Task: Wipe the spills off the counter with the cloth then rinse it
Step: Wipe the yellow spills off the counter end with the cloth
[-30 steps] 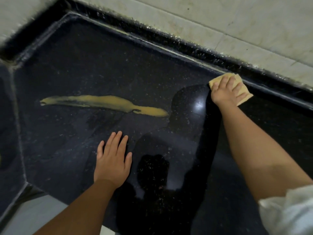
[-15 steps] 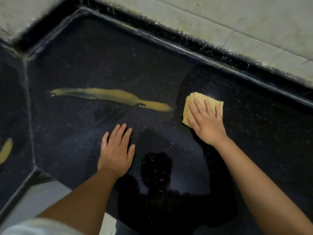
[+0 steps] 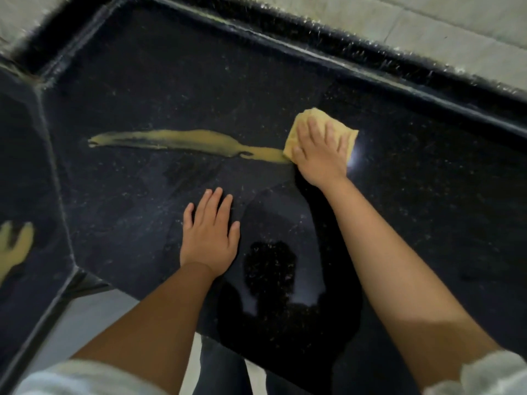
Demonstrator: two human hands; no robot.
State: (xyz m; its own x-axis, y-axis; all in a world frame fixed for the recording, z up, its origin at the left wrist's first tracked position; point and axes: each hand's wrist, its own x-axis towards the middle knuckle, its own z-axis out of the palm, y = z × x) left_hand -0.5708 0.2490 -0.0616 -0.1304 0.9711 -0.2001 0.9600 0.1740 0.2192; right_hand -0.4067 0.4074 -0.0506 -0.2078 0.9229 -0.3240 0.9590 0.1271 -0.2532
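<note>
The right hand is pressing flat, fingers apart, on the soft yellow folded cloth, touching the long yellow spill; it is looking floppy and is best pushed from on top.

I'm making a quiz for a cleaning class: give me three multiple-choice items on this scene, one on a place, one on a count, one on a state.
1. Where is the cloth?
A. at the long spill's right end
B. by the wall
C. under the left hand

2. How many yellow spills show?
A. one
B. two
C. four

3. How does the left hand lie?
A. in a fist
B. pinching the cloth
C. flat on the counter

Key: 1 A, the cloth under the right hand meets the long spill; 2 B, a second spill lies at the left edge; 3 C, its fingers are straight.
</note>
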